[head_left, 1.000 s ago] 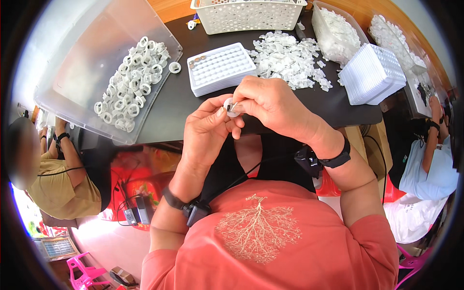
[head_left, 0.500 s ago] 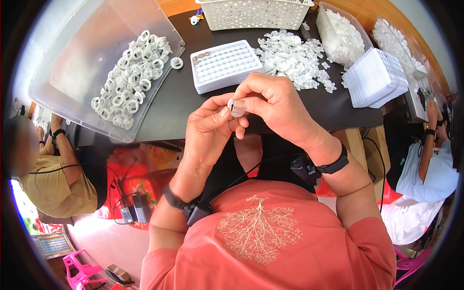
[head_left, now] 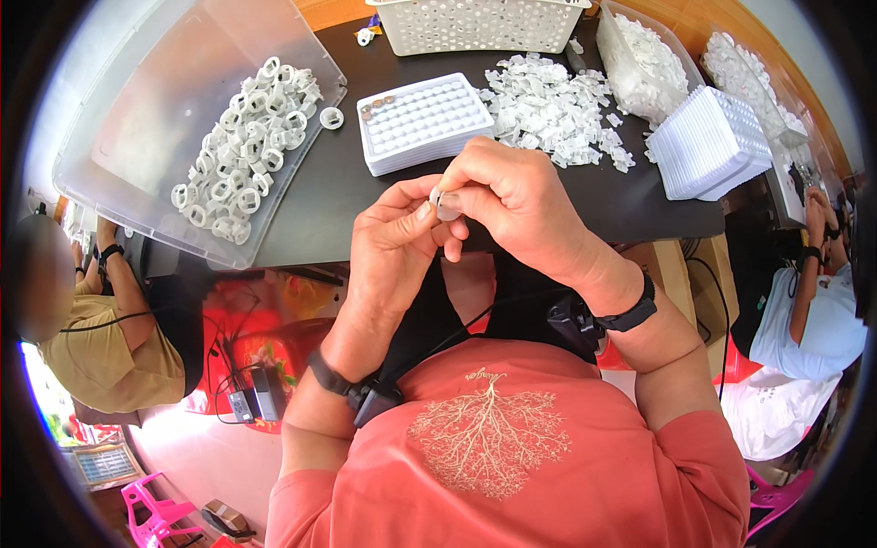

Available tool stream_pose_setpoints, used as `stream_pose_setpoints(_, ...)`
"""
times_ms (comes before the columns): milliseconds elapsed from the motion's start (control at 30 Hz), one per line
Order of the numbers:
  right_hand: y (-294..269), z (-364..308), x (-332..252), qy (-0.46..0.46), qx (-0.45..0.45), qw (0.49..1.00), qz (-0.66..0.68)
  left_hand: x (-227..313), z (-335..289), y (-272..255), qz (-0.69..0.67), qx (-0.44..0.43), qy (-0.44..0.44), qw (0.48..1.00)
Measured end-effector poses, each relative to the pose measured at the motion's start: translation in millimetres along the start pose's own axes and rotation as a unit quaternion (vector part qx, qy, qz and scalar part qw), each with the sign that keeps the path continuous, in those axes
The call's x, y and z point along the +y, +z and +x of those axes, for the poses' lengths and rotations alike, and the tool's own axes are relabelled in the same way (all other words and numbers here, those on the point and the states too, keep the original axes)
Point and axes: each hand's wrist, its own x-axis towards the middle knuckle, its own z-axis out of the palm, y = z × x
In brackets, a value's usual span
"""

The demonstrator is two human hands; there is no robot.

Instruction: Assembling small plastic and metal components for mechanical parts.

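Note:
Between both hands, over the near table edge, is a small white plastic ring [head_left: 436, 195] with a clear plastic piece [head_left: 449, 209] against it. My left hand [head_left: 395, 228] pinches the ring between thumb and fingers. From the right, my right hand [head_left: 512, 196] grips the clear piece with thumb and forefinger; the fingers partly hide where the two parts meet. Just beyond the hands lies a stack of white dimpled trays [head_left: 425, 123], with a few small brownish round parts [head_left: 376, 105] in the top one's far left corner.
At left, a clear bin [head_left: 301, 183] lies tilted with many white rings [head_left: 242, 146]; one loose ring [head_left: 332, 118] sits beside it. Clear plastic pieces [head_left: 553, 110] are heaped right of the trays. A white basket [head_left: 484, 27], a filled tub [head_left: 644, 68] and stacked ridged trays [head_left: 708, 146] stand beyond. Co-workers sit both sides.
Both hands hold nearly the same pose, with the right fingers shifted slightly on the clear piece. The table items appear a touch higher and further left in the view.

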Motion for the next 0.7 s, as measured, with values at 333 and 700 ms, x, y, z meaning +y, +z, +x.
stream_pose_setpoints(333,-14.7,15.7,-10.4,0.101,-0.116,0.987,0.053,-5.3,-1.2,-5.9,0.011,-0.034,0.03,0.999)
stream_pose_setpoints(700,-6.5,12.9,6.1,0.106,-0.094,0.982,0.123,-1.8,-1.0,-2.1,-0.007,0.017,0.009,1.0)
